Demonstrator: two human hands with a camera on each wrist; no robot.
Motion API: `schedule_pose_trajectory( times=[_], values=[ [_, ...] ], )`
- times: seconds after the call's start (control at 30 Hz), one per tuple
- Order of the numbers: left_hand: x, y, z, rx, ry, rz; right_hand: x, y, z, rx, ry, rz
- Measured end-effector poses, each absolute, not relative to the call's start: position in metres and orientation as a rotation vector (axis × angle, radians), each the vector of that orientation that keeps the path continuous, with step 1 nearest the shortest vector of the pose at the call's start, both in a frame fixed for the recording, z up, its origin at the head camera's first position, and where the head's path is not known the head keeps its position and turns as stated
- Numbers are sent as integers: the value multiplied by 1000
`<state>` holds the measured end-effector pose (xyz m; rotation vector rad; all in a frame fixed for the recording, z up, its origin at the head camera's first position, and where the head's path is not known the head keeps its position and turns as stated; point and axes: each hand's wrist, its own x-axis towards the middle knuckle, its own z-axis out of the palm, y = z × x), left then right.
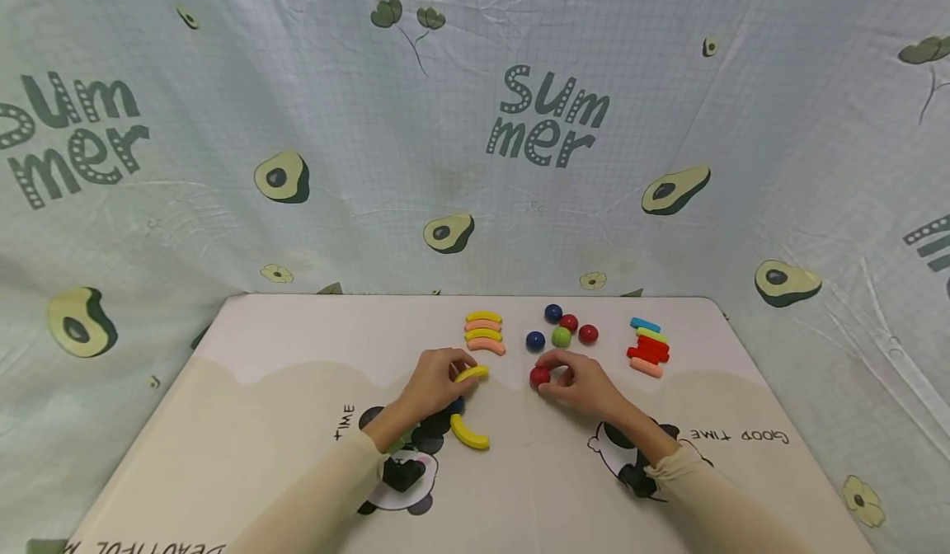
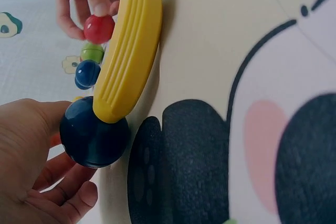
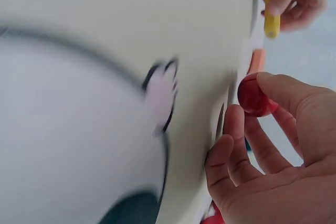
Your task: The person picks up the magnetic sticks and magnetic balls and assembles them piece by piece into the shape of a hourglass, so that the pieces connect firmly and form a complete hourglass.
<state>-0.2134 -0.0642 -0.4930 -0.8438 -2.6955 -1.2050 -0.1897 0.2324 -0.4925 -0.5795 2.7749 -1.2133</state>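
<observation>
Pale cloth printed with avocados and the word SUMMER hangs behind and beside a desk, its top carrying panda drawings. With the lime-green ball as landmark, the left hand is nearer the person and off to its left, its grip narrow, holding a yellow toy banana. Nearer the person than the green ball and slightly left, the right hand has its grip closed on a red ball, pinched between thumb and fingers.

Left of the green ball and closer to the person lie a dark blue ball, partly hidden by the left hand in the head view, and a second banana; I cannot tell whether these 2 touch.

Just around the green ball sit 2 blue balls and 2 more red balls. To its left is a row of 4 curved pieces, yellow and peach alternating; to its right, a cluster of coloured sticks, blue, yellow-green, red and peach
</observation>
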Motion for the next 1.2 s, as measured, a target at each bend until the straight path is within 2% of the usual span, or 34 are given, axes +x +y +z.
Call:
schedule_pose_trajectory(
  times=[0.5, 1.2],
  values=[
    [-212, -63, -490, -792, -2752, -1203, -197, 181, -494, -565, 2730, -1278],
    [-217, -61, -493, -901, -2750, -1175, -199, 173, -495, -554, 2723, -1288]
  ],
)
